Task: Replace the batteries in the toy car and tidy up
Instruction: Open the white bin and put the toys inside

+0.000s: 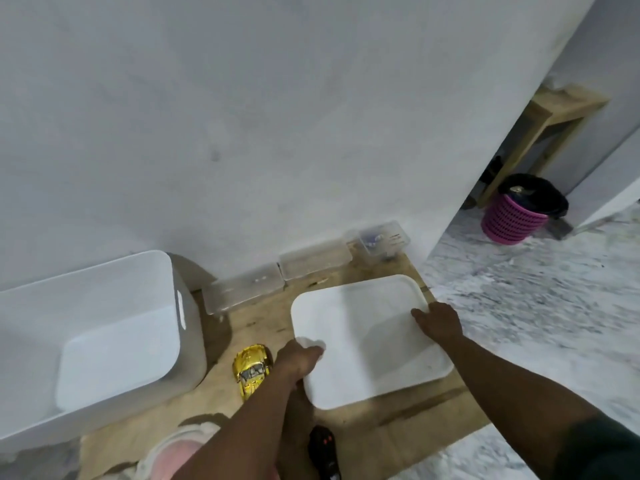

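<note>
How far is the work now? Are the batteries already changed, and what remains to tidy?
Done: nothing visibly; whether the batteries are changed cannot be seen. In hand: the left hand and right hand hold the white lid by its edges. To do: the yellow toy car and black remote lie on the wooden board, outside the open white bin.

Toy car [252, 370]: shiny yellow-gold. Lid [370, 341] and bin [104, 341]: plain white. Remote [323, 452]: black, red buttons [325, 441]. Basket [512, 221]: pink slats, black liner [535, 192]. Floor [536, 306]: white-grey marbling. Board [398, 431]: tan wood grain.
</note>
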The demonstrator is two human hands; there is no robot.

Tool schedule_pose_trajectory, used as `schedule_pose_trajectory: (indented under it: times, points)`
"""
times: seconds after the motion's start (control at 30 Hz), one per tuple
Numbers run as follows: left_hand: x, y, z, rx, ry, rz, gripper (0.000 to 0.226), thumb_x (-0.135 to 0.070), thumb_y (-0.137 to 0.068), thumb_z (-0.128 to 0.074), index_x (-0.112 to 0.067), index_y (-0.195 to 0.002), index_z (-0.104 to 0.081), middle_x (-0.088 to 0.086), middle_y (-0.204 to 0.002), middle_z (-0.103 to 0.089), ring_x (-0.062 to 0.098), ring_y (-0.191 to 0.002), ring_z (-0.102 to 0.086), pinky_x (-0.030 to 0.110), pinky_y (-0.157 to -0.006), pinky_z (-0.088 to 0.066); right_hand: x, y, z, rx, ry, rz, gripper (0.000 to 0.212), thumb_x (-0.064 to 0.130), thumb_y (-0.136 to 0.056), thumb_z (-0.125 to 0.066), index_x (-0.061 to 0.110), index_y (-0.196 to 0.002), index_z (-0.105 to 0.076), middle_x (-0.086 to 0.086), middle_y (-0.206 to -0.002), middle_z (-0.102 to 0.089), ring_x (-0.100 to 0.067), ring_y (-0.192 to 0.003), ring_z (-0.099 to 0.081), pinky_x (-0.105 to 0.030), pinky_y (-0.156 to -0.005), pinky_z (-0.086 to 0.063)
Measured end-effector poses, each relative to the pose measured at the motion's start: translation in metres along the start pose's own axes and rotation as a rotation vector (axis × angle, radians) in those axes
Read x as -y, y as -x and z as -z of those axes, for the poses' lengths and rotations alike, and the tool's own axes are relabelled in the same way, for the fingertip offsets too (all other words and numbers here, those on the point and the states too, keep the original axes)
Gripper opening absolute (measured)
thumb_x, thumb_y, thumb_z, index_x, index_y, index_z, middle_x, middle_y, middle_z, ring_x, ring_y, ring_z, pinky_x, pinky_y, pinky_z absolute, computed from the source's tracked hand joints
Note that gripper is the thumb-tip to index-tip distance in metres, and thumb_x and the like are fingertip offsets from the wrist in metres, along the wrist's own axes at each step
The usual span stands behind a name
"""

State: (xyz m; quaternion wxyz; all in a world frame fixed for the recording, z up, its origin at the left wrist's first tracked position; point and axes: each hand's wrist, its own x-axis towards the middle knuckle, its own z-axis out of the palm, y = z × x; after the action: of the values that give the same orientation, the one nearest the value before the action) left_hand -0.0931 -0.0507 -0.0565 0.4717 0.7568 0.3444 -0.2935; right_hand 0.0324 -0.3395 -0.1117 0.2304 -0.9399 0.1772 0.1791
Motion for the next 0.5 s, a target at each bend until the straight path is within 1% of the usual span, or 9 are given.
schedule_pose_trajectory:
  times: [0.1,0.2,0.27,0.3,0.37,0.4,0.43,0.47,0.5]
  points:
    - [0.003,0.002,0.005,-0.031,-0.029,-0.036,0.058,-0.045,-0.091,-0.063,-0.010,-0.137,-0.056,0.012,-0.139,-0.060,0.034,-0.123,-0.059,0.035,-0.094,-0.053,-0.001,0.007,-0.002,-0.024,-0.002,0.017,0.057,0.045,-0.092,-0.059,0.003,-0.129,-0.058,-0.020,-0.135,-0.056,-0.035,-0.128,-0.050,-0.038,-0.105,-0.038]
    - [0.013,-0.006,0.011,-0.095,-0.072,-0.105,0.061,-0.056,-0.083,-0.059,-0.014,-0.127,-0.064,0.008,-0.132,-0.066,0.031,-0.116,-0.063,0.033,-0.091,-0.053,0.008,0.028,-0.002,-0.138,-0.072,0.053,0.051,0.038,-0.089,-0.066,0.013,-0.132,-0.057,-0.016,-0.134,-0.053,-0.034,-0.129,-0.048,-0.044,-0.106,-0.039]
    - [0.012,0.002,0.018,-0.141,-0.037,-0.142,0.049,-0.051,-0.091,-0.057,-0.014,-0.120,-0.067,0.008,-0.129,-0.067,0.030,-0.114,-0.063,0.031,-0.086,-0.049,0.018,0.046,-0.006,-0.223,-0.168,0.157,0.042,0.029,-0.087,-0.069,0.014,-0.125,-0.062,-0.015,-0.124,-0.060,-0.032,-0.117,-0.056,-0.042,-0.099,-0.043]
    - [0.013,0.011,0.024,-0.169,0.011,-0.160,0.038,-0.046,-0.094,-0.058,-0.015,-0.111,-0.070,0.008,-0.124,-0.069,0.030,-0.112,-0.064,0.032,-0.088,-0.050,0.024,0.057,-0.010,-0.237,-0.214,0.232,0.037,0.023,-0.086,-0.070,0.013,-0.121,-0.065,-0.014,-0.117,-0.063,-0.030,-0.108,-0.060,-0.038,-0.095,-0.045]
    - [0.019,0.030,0.036,-0.191,0.159,-0.188,0.018,-0.032,-0.094,-0.062,-0.018,-0.090,-0.073,0.005,-0.100,-0.074,0.027,-0.101,-0.069,0.031,-0.089,-0.056,0.038,0.086,-0.018,-0.204,-0.285,0.355,0.027,0.016,-0.087,-0.070,0.014,-0.114,-0.068,-0.008,-0.108,-0.068,-0.021,-0.091,-0.064,-0.031,-0.085,-0.047]
    - [0.027,0.039,0.043,-0.205,0.248,-0.198,0.012,-0.026,-0.093,-0.064,-0.018,-0.090,-0.073,-0.001,-0.089,-0.073,0.023,-0.091,-0.071,0.027,-0.082,-0.058,0.046,0.102,-0.021,-0.165,-0.314,0.397,0.023,0.015,-0.087,-0.070,0.015,-0.111,-0.069,-0.004,-0.104,-0.070,-0.016,-0.086,-0.064,-0.027,-0.080,-0.047]
    - [0.035,0.048,0.048,-0.228,0.320,-0.221,0.009,-0.023,-0.092,-0.066,-0.018,-0.096,-0.073,-0.005,-0.085,-0.070,0.018,-0.083,-0.070,0.023,-0.073,-0.058,0.054,0.119,-0.024,-0.122,-0.338,0.432,0.020,0.014,-0.088,-0.069,0.016,-0.108,-0.070,0.000,-0.101,-0.071,-0.011,-0.082,-0.064,-0.023,-0.076,-0.046]
    - [0.049,0.058,0.055,-0.260,0.369,-0.241,0.013,-0.025,-0.091,-0.067,-0.021,-0.102,-0.071,-0.005,-0.087,-0.070,0.015,-0.081,-0.068,0.022,-0.069,-0.057,0.063,0.137,-0.031,-0.065,-0.351,0.474,0.018,0.014,-0.089,-0.069,0.018,-0.106,-0.071,0.004,-0.097,-0.071,-0.006,-0.080,-0.063,-0.020,-0.072,-0.046]
    - [0.063,0.067,0.060,-0.301,0.394,-0.267,0.014,-0.030,-0.091,-0.068,-0.026,-0.104,-0.070,-0.003,-0.093,-0.071,0.015,-0.083,-0.068,0.025,-0.071,-0.056,0.070,0.156,-0.038,-0.003,-0.354,0.514,0.017,0.014,-0.089,-0.068,0.020,-0.104,-0.072,0.007,-0.094,-0.071,-0.002,-0.080,-0.064,-0.018,-0.071,-0.047]
